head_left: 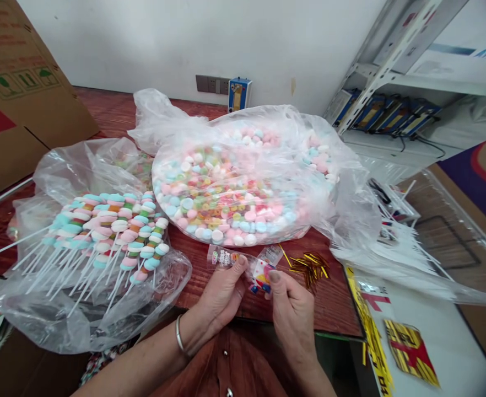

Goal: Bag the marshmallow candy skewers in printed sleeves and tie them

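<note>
Near the table's front edge, my left hand (222, 295) is closed, thumb on top, on a small printed clear plastic bag (262, 277). Facing it, my right hand (293, 311) pinches the bag's colourful other end. Whether anything is inside the bag is hard to make out. Beside my right hand lies a bunch of gold twist ties (311, 267). To the left, several candy skewers (114, 223) on white sticks, in pink, white, blue, green and orange, rest on clear plastic. Beyond my hands, a large round tray (214, 241) of loose marshmallows and gummy rings sits partly under clear plastic film (268, 160).
Cardboard boxes stand at the left (28, 110) and right. White sticks (404, 256) in plastic lie to the right of the table, near a gold-and-red packet (412, 352). A metal shelf (425, 82) holds blue devices. Another blue device (238, 95) is by the wall sockets.
</note>
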`<state>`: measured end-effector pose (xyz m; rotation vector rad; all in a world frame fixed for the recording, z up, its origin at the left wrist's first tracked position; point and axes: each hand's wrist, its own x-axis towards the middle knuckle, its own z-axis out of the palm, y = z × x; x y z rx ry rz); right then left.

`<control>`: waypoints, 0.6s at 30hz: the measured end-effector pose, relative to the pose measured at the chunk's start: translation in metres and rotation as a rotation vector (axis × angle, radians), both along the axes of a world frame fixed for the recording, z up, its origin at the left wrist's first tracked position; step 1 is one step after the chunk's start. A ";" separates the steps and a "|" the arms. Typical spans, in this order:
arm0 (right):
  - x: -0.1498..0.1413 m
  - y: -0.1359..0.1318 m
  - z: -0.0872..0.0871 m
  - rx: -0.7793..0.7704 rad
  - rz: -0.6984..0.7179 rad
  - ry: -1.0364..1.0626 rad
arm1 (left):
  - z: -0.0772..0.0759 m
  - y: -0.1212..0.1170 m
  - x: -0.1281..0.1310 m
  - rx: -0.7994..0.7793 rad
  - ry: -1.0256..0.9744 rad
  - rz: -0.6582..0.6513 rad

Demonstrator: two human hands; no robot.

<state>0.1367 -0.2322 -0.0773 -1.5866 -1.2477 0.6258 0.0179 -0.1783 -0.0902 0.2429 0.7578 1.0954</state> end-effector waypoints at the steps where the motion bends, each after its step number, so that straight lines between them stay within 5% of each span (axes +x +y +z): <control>1: 0.000 -0.002 0.002 0.038 0.002 0.009 | -0.001 0.001 0.000 -0.026 -0.041 0.003; 8: -0.002 -0.009 0.015 0.318 0.082 -0.233 | -0.003 0.005 -0.004 -0.109 -0.151 0.059; 18: -0.006 -0.006 0.016 0.240 0.123 -0.200 | -0.003 0.003 -0.006 -0.016 -0.106 0.051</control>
